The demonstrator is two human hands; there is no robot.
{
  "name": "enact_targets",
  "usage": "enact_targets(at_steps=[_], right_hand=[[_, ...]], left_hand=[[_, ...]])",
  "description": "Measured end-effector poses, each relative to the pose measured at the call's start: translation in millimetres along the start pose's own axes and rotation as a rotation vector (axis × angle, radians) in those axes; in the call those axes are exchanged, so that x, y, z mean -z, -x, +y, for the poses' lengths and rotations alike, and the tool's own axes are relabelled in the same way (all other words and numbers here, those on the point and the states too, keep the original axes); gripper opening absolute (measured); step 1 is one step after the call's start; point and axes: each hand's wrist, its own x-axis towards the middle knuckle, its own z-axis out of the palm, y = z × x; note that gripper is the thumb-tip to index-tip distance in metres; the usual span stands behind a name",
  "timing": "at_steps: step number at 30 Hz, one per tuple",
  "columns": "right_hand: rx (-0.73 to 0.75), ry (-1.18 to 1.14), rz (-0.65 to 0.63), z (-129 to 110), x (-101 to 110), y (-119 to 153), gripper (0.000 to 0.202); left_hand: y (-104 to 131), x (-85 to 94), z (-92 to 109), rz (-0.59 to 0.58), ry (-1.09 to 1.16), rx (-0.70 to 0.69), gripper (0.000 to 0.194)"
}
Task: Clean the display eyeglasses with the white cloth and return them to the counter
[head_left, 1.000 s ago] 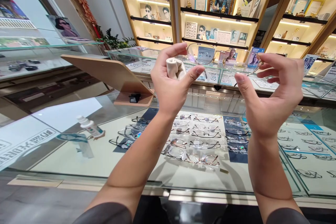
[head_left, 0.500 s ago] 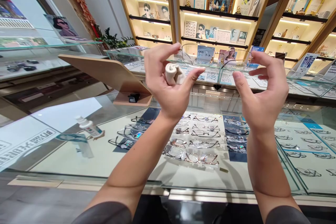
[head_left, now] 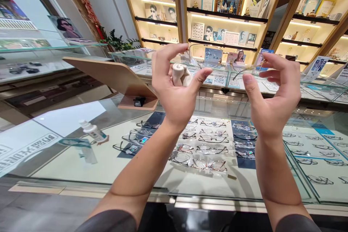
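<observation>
A glass display counter [head_left: 89, 172] spans the foreground, rows of spectacle frames [head_left: 212, 148] showing from its middle toward its far edge. Above it, the handling appears midway: the lift looks done, nothing in hand is set down, and whether any lens has been wiped cannot be told. 2 bare forearms rise from beyond the counter's front edge, palms turned inward, wrists raised to nearly the same height. The left hand [head_left: 174, 96] and right hand [head_left: 274, 98] bracket 1 pair of thin-rimmed eyeglasses [head_left: 208, 57], held aloft in line with the counter's far edge and well clear of its top. Each forefinger meets an end of the frame; each thumb stands apart from its forefinger, and whether the thumbs press on the temples cannot be told. A white spray bottle [head_left: 94, 131] stands toward the counter's left edge, untouched. Smallest, a rolled pale cloth [head_left: 180, 74] sits clamped in the left hand's curled fingers, off both lenses.
</observation>
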Motion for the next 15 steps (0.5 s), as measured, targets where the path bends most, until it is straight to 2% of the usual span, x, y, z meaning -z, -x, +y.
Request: enact_targets(at_steps=[2, 7, 15], right_hand=[[0.026, 0.007, 0.035, -1, -1, 0, 0.030], [-0.078, 0.028, 0.022, -6, 0, 1, 0.030], [-0.205, -0.052, -0.055, -1, 2, 2, 0.038]], left_hand=[[-1, -1.0, 1, -0.050, 0.024, 0.058, 0.064], [0, -1.7, -3, -0.129, 0.049, 0.100, 0.062], [2, -1.3, -10, -0.144, 0.028, 0.101, 0.065]])
